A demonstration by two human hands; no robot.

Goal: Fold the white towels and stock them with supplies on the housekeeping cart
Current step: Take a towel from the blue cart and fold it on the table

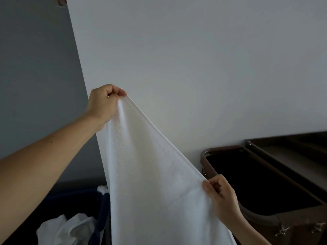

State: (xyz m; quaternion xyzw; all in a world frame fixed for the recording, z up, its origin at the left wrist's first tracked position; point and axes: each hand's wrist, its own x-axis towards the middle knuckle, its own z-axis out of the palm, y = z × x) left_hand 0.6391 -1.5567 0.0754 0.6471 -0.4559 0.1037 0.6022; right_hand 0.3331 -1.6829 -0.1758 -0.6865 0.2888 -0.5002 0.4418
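Note:
A white towel [152,177] hangs unfolded in front of me, its top hem stretched on a slant from upper left to lower right. My left hand [103,105] is raised high and pinches one top corner. My right hand [221,197] is lower and pinches the other corner near the housekeeping cart [261,217]. The towel's lower part runs out of the frame at the bottom.
The cart's dark open bag [256,183] with a brown rim stands at the right, its wooden top shelf [290,156] behind. More crumpled white linen [69,230] lies in a dark bin at bottom left. A plain pale wall [194,59] fills the background.

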